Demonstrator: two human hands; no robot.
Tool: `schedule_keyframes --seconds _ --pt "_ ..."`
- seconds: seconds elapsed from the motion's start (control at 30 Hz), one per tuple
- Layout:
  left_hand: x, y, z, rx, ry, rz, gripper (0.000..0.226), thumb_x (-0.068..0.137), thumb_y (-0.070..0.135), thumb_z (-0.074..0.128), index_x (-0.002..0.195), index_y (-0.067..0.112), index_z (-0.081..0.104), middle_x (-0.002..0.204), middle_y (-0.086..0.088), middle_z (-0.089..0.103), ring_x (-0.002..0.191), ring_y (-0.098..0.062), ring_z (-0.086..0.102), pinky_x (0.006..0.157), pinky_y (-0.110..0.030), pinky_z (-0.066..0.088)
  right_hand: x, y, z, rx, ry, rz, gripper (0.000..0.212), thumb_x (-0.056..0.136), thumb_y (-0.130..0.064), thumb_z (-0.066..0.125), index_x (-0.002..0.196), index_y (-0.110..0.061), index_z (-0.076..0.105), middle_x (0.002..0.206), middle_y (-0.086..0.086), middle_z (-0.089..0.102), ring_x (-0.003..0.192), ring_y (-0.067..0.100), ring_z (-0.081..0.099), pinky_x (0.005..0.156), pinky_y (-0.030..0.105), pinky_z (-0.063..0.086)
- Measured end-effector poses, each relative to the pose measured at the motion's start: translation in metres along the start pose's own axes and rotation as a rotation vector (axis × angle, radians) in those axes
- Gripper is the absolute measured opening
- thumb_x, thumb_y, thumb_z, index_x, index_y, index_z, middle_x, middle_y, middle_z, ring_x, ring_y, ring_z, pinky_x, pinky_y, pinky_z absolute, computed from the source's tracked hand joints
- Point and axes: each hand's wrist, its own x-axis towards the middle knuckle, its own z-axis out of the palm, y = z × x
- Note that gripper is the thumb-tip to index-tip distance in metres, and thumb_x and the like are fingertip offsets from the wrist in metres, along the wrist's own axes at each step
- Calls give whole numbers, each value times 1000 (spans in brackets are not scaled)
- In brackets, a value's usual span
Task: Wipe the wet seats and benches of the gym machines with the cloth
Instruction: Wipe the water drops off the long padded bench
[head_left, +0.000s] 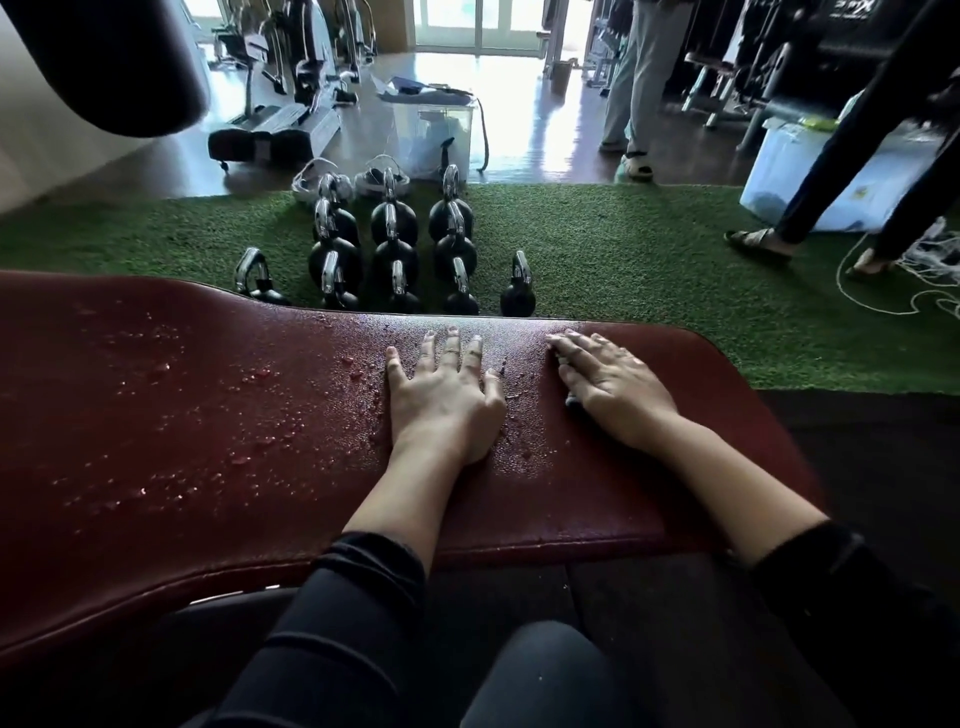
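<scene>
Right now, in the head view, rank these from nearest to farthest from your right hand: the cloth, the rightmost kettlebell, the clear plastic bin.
From the right hand:
1. Cloth: under the palm, only an edge showing.
2. Rightmost kettlebell: on the turf just beyond the bench.
3. Clear plastic bin: on the shiny floor past the kettlebell rows.

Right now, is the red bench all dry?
No, the red bench is wet, with water drops scattered over the pad left of the left hand and around it.
</scene>
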Motion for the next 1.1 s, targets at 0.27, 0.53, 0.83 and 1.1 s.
schedule_keyframes --seconds 0.27,0.53,0.83,1.1 --pt "-3 0 -1 -13 -1 1 57 100 45 14 154 30 3 162 6 0 149 -16 -3 115 -51 -12 62 1 -10 11 -7 41 44 100 -46 30 143 -38 35 151 -9 35 141 13 27 115 28 17" --pt "-2 0 -2 -11 -2 3 58 99 45 13 154 28 4 162 4 0 149 -18 -3 115 -52 -11 5 28 -7 -44 25 86 49 101 -39 31 148 -29 26 157 -5 22 145 15 17 118 31 9" --pt "0 2 -2 2 4 -10 58 99 43 16 154 29 8 162 5 2 149 -17 -1 115 -52 -8 50 -38 1 -18 21 -3 48 100 -44 29 147 -36 27 155 -9 27 143 14 21 117 31 12" --pt "0 1 -3 14 -28 -4 58 99 45 13 154 30 5 162 6 -1 149 -16 -3 116 -51 -9 50 9 -8 1 30 147 48 100 -45 29 146 -34 30 153 -5 31 142 15 25 117 36 17"
